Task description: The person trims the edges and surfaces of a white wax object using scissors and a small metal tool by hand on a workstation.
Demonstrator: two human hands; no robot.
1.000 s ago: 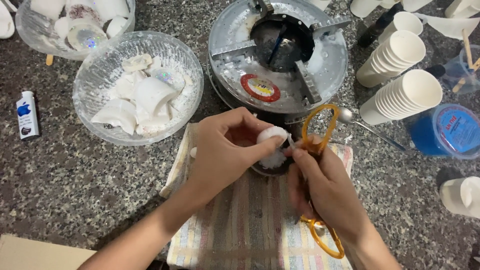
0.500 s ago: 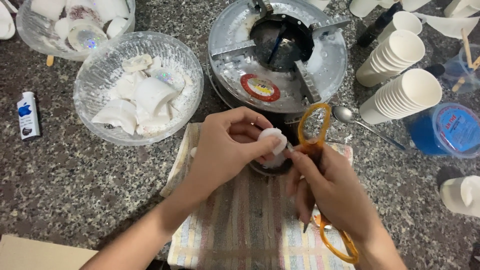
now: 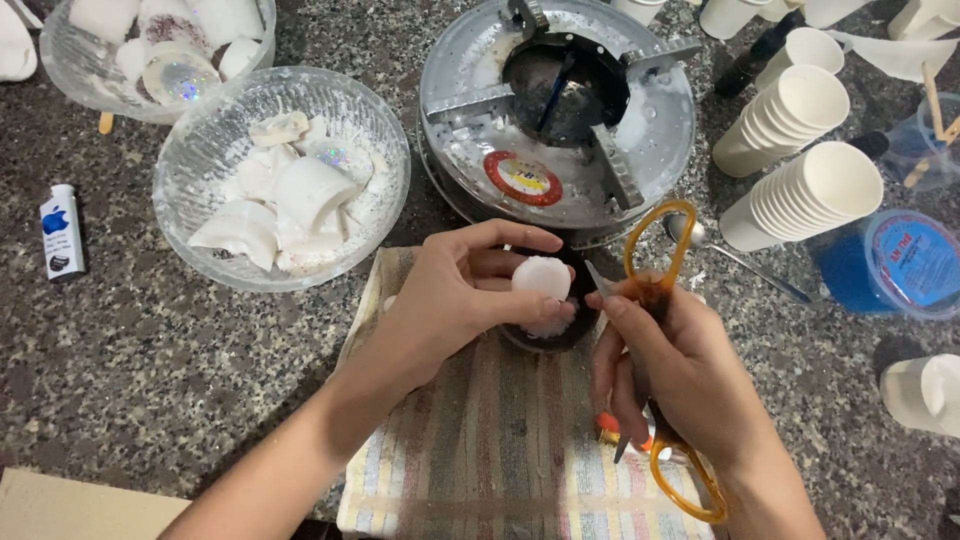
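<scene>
My left hand (image 3: 450, 300) pinches a small white rounded lump (image 3: 541, 277) over a little dark bowl (image 3: 565, 338) that sits at the top edge of a striped cloth (image 3: 500, 450). Just to the right, my right hand (image 3: 680, 370) grips orange-handled scissors (image 3: 688, 235) around their middle. The scissors are spread wide, with one handle loop above the hand and the other below the wrist. One blade tip points at the lump, close to it.
A round metal burner (image 3: 470, 110) stands behind the cloth. Two glass bowls (image 3: 200, 130) (image 3: 60, 60) of white chunks are at the left, and a small white-and-blue bottle (image 3: 60, 232). At the right are stacked paper cups (image 3: 810, 190), a spoon (image 3: 740, 262), a blue-lidded tub (image 3: 900, 260) and a white cup (image 3: 925, 395).
My right hand has shifted slightly right and down with the scissors, tilting the upper handle loop rightwards. My left hand stays over the dark bowl, still holding the lump.
</scene>
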